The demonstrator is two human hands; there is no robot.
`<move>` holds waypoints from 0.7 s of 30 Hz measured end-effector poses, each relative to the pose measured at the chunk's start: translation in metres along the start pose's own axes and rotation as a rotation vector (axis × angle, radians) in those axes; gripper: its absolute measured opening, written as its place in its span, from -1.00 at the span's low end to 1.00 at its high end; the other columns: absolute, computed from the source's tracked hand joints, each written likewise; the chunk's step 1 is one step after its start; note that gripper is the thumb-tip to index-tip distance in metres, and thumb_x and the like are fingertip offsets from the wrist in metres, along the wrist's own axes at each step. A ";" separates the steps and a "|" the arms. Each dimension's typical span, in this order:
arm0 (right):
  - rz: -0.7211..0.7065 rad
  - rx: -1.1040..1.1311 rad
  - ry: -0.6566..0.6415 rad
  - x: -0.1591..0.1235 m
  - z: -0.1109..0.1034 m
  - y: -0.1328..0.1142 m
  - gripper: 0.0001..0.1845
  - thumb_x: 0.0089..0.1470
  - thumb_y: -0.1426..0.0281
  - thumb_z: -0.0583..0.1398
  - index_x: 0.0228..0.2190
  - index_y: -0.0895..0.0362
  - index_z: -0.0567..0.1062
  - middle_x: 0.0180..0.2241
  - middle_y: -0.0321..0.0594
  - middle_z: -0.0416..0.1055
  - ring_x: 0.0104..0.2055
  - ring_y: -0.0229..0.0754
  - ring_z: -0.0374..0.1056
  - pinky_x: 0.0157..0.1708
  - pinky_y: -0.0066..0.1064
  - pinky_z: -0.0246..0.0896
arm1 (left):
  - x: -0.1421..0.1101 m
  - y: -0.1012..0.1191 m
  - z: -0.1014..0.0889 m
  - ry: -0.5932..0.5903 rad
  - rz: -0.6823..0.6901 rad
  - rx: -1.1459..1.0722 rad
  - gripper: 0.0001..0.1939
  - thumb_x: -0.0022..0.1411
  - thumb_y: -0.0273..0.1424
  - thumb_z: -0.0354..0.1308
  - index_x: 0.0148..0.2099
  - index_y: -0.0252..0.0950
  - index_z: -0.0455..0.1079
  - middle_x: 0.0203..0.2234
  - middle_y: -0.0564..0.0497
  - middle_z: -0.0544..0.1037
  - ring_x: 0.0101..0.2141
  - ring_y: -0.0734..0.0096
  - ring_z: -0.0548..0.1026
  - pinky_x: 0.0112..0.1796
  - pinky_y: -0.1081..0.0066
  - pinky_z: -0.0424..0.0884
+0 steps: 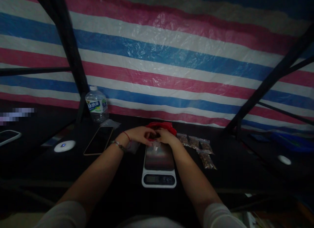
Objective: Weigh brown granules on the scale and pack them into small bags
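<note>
White sleeves and bare forearms are filling the bottom of the view, both reaching forward over a dark bench (235, 175). The left hand (138, 135) and right hand (165, 135) are meeting at the far edge of a kitchen scale (159, 167), fingers curled and pinching together around something small; too dark to tell what either is gripping. A small clear cup (156, 145) is sitting on the scale platform just below the fingertips, directly under where the hands are joining, about equally near to both. A red bag (165, 125) is lying right behind the hands, touching or nearly so. Left wrist is wearing a red string and a bead bracelet. To the right of the scale, several small clear packets (200, 148) of brown bits are lying in a loose row running away toward the right front. To the left, a phone (98, 140) is lying face up, a water bottle (96, 105) is standing behind it, and a round white puck light (64, 146) is glowing further left. A striped tarp (171, 58) is hanging behind.
</note>
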State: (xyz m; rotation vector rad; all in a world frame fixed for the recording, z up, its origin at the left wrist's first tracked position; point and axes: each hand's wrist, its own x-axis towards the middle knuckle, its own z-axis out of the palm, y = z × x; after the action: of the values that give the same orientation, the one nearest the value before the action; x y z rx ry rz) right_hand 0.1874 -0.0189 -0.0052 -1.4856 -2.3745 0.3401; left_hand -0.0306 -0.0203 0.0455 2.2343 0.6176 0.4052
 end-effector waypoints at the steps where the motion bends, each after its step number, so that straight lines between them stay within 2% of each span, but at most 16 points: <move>1: -0.017 0.009 -0.023 0.001 0.000 -0.001 -0.61 -0.10 0.28 0.31 -0.15 0.01 0.55 -0.12 -0.17 0.49 -0.12 -0.06 0.41 -0.11 -0.33 0.26 | 0.004 0.004 0.008 -0.058 0.033 0.077 -0.42 -0.20 -0.23 0.37 -0.05 -0.21 0.45 -0.43 0.08 0.51 -0.45 0.45 0.42 -0.45 0.52 0.27; 4: -0.080 0.031 -0.069 0.005 -0.003 -0.001 -0.73 -0.06 0.37 0.27 -0.23 0.06 0.58 -0.20 -0.17 0.54 -0.20 -0.11 0.44 -0.18 -0.40 0.27 | 0.016 0.008 0.026 -0.072 0.089 0.205 -0.44 -0.23 -0.23 0.39 -0.09 -0.20 0.47 -0.32 0.06 0.53 -0.37 0.40 0.45 -0.38 0.52 0.30; 7: -0.090 0.000 -0.044 0.006 -0.004 -0.001 -0.76 -0.06 0.46 0.25 -0.28 0.11 0.60 -0.25 -0.14 0.56 -0.23 -0.12 0.45 -0.20 -0.41 0.26 | 0.019 0.004 0.031 -0.026 0.118 0.247 -0.65 -0.11 -0.27 0.32 -0.22 -0.25 0.48 -0.37 0.06 0.52 -0.38 0.42 0.45 -0.37 0.52 0.30; 9: -0.068 -0.019 -0.007 0.007 -0.003 -0.001 -0.78 -0.05 0.49 0.23 -0.30 0.13 0.60 -0.27 -0.12 0.56 -0.26 -0.13 0.45 -0.22 -0.42 0.26 | 0.019 0.000 0.030 0.054 0.115 0.264 -0.77 -0.02 -0.30 0.23 -0.28 -0.28 0.46 -0.40 0.06 0.52 -0.39 0.44 0.44 -0.36 0.52 0.30; 12: -0.042 -0.043 0.047 0.007 -0.002 0.001 -0.79 -0.06 0.52 0.23 -0.32 0.13 0.61 -0.29 -0.13 0.56 -0.26 -0.14 0.45 -0.22 -0.42 0.26 | 0.018 -0.009 0.024 0.243 0.011 0.304 -0.79 0.04 -0.31 0.15 -0.26 -0.29 0.44 -0.38 0.04 0.53 -0.39 0.42 0.45 -0.36 0.50 0.31; 14: -0.035 -0.037 0.088 0.007 -0.004 0.004 -0.78 -0.06 0.53 0.23 -0.31 0.11 0.60 -0.28 -0.16 0.56 -0.23 -0.15 0.45 -0.18 -0.42 0.25 | 0.019 -0.015 0.021 0.320 -0.071 0.337 -0.75 0.04 -0.30 0.14 -0.22 -0.27 0.45 -0.35 0.03 0.55 -0.37 0.39 0.47 -0.35 0.49 0.32; 21: 0.002 0.061 0.316 0.007 -0.014 0.003 -0.81 -0.04 0.51 0.24 -0.34 0.08 0.60 -0.28 -0.20 0.55 -0.21 -0.14 0.44 -0.15 -0.36 0.27 | 0.027 -0.022 0.027 0.301 -0.210 0.518 -0.72 0.07 -0.16 0.10 -0.36 -0.23 0.53 -0.42 -0.07 0.57 -0.39 0.27 0.51 -0.39 0.43 0.32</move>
State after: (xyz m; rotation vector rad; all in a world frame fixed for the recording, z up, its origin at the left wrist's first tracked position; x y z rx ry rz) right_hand 0.1926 -0.0103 0.0076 -1.3986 -2.0953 0.1617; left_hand -0.0022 -0.0090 0.0140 2.5741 1.2206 0.5241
